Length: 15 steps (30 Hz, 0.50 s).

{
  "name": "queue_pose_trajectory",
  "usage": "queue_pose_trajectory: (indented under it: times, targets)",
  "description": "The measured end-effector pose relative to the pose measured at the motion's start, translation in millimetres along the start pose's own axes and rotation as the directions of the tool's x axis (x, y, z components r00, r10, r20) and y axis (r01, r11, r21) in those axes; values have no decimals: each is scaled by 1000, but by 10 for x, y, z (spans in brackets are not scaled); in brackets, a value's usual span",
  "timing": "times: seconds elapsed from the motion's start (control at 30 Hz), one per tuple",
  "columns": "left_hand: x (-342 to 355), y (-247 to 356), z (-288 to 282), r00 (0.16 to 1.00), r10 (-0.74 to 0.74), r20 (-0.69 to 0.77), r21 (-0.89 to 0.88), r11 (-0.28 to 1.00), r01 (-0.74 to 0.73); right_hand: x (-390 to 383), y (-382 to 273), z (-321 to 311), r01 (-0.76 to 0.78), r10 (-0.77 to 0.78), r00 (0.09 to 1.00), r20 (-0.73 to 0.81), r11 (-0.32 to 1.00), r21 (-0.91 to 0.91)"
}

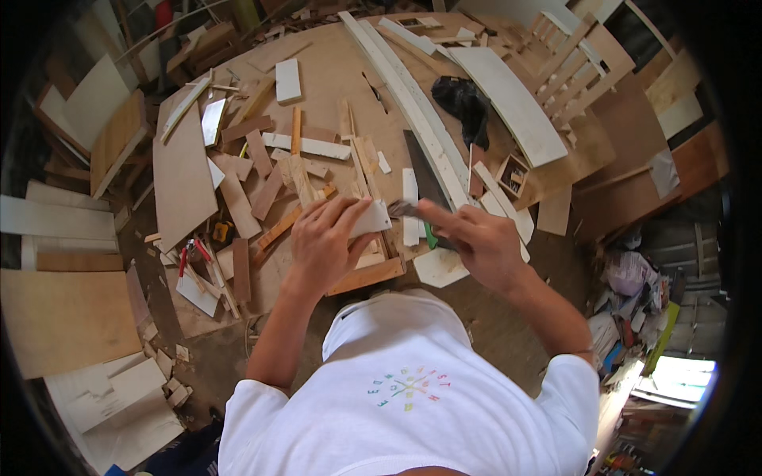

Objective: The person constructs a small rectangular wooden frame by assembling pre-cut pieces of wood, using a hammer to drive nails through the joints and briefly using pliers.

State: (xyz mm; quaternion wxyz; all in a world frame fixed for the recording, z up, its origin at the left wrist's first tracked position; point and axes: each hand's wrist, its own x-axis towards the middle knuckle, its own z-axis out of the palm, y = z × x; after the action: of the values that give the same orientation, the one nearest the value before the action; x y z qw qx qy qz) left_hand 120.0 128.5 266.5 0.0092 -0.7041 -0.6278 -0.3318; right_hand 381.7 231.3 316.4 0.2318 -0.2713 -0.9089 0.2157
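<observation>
My left hand [324,234] is closed around a small white piece of board [373,216], pinched between thumb and fingers above the front edge of the workbench. My right hand [484,244] is closed on a dark grey tool [403,209]. Its grey end meets or nearly meets the right end of the white piece; the rest is hidden by my fingers, so its kind is unclear. Under my right hand lies a handsaw [422,168] with a green handle, partly covered. A wooden block [367,277] sits at the bench edge below my left hand.
Wood offcuts [266,190] lie scattered over the bench's left half, with red-handled pliers [190,255] and a yellow-black tape measure [224,232]. A long white plank [405,103], a black plastic bag [463,103] and a small wooden box [513,174] are on the right. Boards [67,317] lean at left.
</observation>
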Motion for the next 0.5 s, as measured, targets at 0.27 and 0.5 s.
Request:
queue_pose_trajectory:
  times: [0.27, 0.5]
  targets:
    - [48, -8, 21, 999, 21, -24, 7, 1000, -21, 11, 50, -19, 78, -75, 996, -49, 995, 66]
    - [32, 14, 12, 1000, 4, -9, -3, 1000, -4, -10, -19, -71, 13, 10, 982, 188, 993, -118]
